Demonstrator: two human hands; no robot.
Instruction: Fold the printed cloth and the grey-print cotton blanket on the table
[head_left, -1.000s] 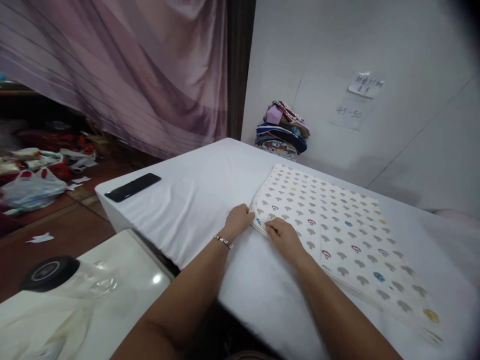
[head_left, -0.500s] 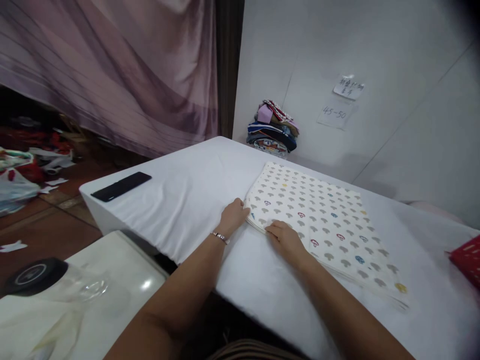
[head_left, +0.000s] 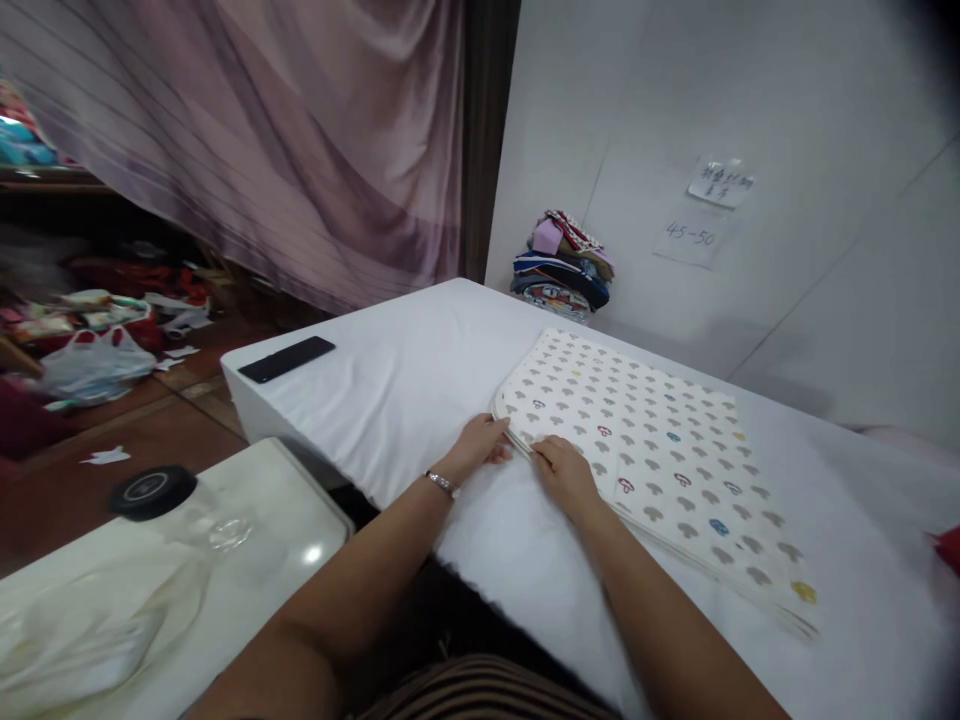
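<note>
A folded white cloth (head_left: pixel 652 450) printed with small grey and coloured mushrooms lies flat on the white-covered table (head_left: pixel 390 380). My left hand (head_left: pixel 478 447), a bracelet on its wrist, pinches the cloth's near left corner edge. My right hand (head_left: pixel 564 472) sits just to the right of it, fingers curled on the same near edge, gripping the layers. Both forearms reach in from the bottom of the view.
A black phone (head_left: pixel 286 359) lies at the table's left corner. A pile of folded clothes (head_left: pixel 566 262) stands against the white wall. A paper note (head_left: pixel 720 182) hangs on the wall. A clear jar with black lid (head_left: pixel 154 492) rests on a lower white surface. Bags clutter the floor (head_left: pixel 97 362).
Both hands have drawn closer together at the cloth's near corner. The left hand has shifted from beside the corner onto its edge. The camera view has swung slightly.
</note>
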